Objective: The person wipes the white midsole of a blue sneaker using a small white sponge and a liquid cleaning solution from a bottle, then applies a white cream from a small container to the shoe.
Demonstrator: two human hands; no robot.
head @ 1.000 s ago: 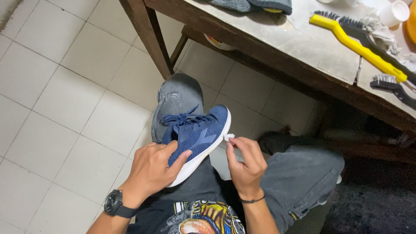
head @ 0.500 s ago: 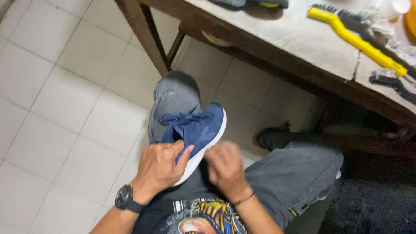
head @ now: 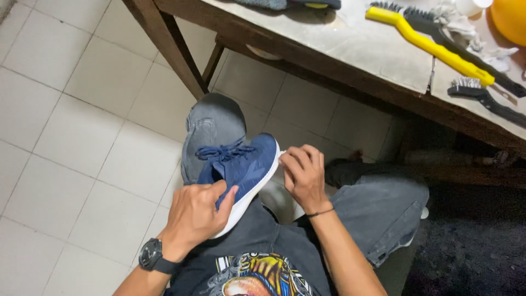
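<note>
A blue sneaker (head: 245, 167) with a white sole and dark blue laces rests on my left thigh, toe pointing away from me. My left hand (head: 195, 217) grips its heel end from above, a black watch on that wrist. My right hand (head: 304, 174) is curled against the white sole edge at the toe side, fingers bent; whether something small sits under the fingers is hidden. I sit in grey trousers and a black printed shirt.
A wooden table (head: 350, 49) with a pale top stands ahead, one leg near my knee. On it lie a yellow-handled brush (head: 433, 46), a black wire brush (head: 482, 98), a crumpled white cloth (head: 466, 33) and a yellow round object (head: 509, 19). White floor tiles stretch to the left.
My right hand, which was pinching something white beside the toe, dropped toward the shoe's middle, then came back up along the sole edge. My left hand stayed on the heel.
</note>
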